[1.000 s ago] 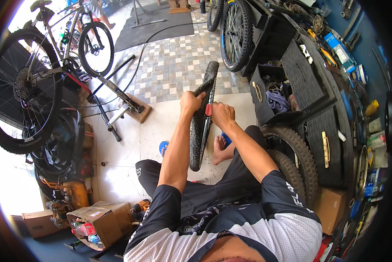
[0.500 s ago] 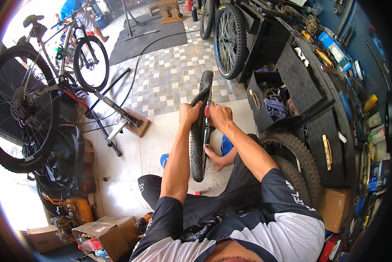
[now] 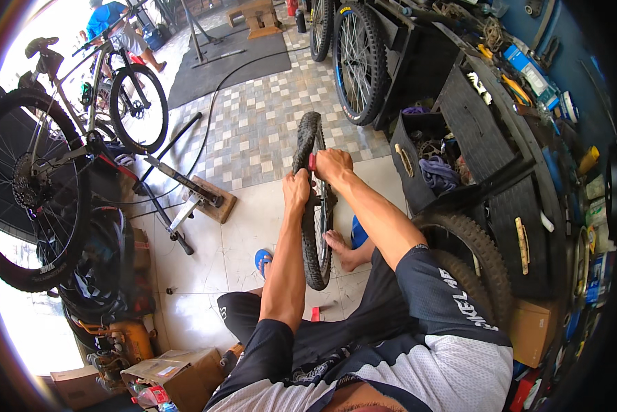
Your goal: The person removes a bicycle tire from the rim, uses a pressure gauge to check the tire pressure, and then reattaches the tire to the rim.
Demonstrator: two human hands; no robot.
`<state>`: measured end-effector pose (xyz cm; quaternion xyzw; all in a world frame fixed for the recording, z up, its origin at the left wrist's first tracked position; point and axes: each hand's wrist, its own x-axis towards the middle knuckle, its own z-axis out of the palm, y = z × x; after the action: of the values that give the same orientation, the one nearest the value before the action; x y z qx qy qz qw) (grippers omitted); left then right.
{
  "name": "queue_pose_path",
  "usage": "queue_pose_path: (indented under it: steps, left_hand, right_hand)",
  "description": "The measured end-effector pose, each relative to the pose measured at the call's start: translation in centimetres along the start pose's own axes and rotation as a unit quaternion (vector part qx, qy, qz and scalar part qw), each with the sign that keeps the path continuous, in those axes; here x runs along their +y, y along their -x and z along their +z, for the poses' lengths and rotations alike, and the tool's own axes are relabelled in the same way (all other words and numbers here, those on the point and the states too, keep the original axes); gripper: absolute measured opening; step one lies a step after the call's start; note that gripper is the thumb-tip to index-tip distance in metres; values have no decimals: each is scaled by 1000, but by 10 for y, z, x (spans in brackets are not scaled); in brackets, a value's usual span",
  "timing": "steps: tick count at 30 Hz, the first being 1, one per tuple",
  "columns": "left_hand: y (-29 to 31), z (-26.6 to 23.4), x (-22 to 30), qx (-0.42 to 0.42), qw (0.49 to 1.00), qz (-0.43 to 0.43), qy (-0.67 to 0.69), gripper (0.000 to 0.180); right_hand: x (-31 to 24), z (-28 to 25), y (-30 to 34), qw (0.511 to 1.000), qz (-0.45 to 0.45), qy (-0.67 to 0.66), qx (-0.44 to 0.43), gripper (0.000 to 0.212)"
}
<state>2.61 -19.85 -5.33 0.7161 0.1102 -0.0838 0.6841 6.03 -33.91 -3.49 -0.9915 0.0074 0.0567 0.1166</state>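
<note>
A bicycle wheel (image 3: 310, 255) with a knobby black tyre stands nearly upright before me, seen almost edge-on. My left hand (image 3: 296, 189) is closed around the tyre on its left side. Across the wheel, my right hand (image 3: 334, 165) is closed on a short red tool, apparently a tyre lever (image 3: 313, 162), at the tyre's edge; its tip is hidden. My bare foot (image 3: 343, 254) is against or close beside the lower part of the wheel. A small red piece (image 3: 316, 314) lies on the floor below the wheel.
To the left, a mountain bike (image 3: 88, 130) is beside a metal stand on a wooden block (image 3: 219, 200). An open drawer (image 3: 418, 172) juts from the black tool cabinet at right, with loose tyres (image 3: 483, 254) below. Cardboard boxes (image 3: 178, 374) sit lower left. Another person (image 3: 109, 20) is far back.
My right hand has moved left and away from me with the red lever. The wheel's top has shifted left, and its spokes show more. My left hand has slid slightly nearer to me.
</note>
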Motion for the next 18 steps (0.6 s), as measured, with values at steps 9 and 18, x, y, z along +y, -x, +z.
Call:
queue_pose_path:
  steps: [9, 18]
  left_hand:
    - [-13, -21, -18, 37, 996, 8, -85, 37]
    - [113, 6, -54, 13, 1000, 0, -22, 31]
  right_hand:
    - [-21, 9, -37, 1000, -16, -2, -21, 22]
    - [132, -26, -98, 979, 201, -23, -25, 39]
